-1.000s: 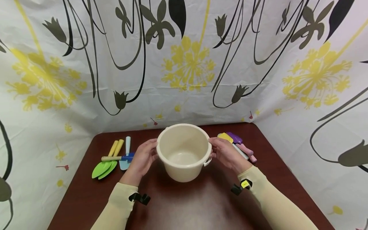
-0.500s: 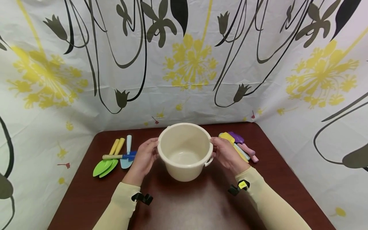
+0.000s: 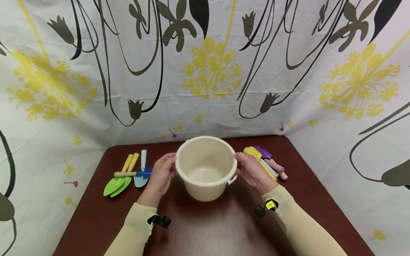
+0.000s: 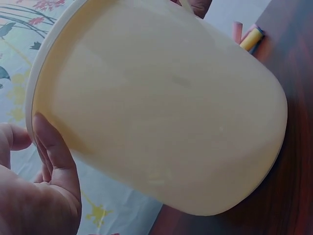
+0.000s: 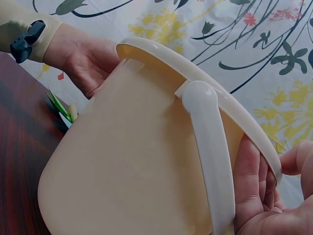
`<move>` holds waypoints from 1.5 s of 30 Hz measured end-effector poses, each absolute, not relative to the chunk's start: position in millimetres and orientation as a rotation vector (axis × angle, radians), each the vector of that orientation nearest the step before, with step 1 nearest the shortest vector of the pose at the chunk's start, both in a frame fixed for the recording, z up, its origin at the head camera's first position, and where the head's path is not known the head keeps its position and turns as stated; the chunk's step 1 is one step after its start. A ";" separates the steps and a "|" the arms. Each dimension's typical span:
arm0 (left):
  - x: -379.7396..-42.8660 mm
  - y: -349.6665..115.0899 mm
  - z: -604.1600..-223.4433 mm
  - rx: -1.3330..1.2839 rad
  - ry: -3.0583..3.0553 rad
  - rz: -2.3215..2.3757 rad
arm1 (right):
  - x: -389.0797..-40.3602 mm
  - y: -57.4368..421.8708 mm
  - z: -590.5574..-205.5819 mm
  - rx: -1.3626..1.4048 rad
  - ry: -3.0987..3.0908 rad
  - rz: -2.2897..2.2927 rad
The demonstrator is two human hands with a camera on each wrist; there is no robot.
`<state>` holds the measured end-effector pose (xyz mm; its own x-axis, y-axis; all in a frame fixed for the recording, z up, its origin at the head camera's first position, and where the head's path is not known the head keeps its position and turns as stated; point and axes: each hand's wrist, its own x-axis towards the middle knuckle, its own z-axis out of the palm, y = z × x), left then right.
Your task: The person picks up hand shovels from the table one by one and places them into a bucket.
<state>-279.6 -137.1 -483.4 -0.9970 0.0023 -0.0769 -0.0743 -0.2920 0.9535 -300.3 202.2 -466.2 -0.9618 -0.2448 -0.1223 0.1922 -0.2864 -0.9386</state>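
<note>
Flowered cloth (image 3: 205,106) hangs behind my dark table (image 3: 198,231); my left hand (image 3: 161,175) and right hand (image 3: 254,172) grip the bucket (image 3: 205,191) by its rim, practically unmoved since half a second ago.

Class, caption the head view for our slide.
Two hands hold a cream bucket between them, with small colorful shovels lying on both sides of the dark table.

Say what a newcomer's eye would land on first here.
Most likely the cream bucket at the centre of the head view, its rim gripped by the left hand and the right hand. Next comes the bold floral sheet behind the table, then the bright trowels on the table's left and the colourful pile on its right.
</note>
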 end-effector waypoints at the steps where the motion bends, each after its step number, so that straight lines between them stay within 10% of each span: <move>1: -279.5 -137.4 -482.8 -0.094 1.858 2.472 | -300.5 202.2 -466.3 -0.065 1.686 -2.320; 45: -302.1 -320.6 -500.5 0.132 3.140 0.743 | -299.8 201.4 -466.0 -0.051 1.709 -2.330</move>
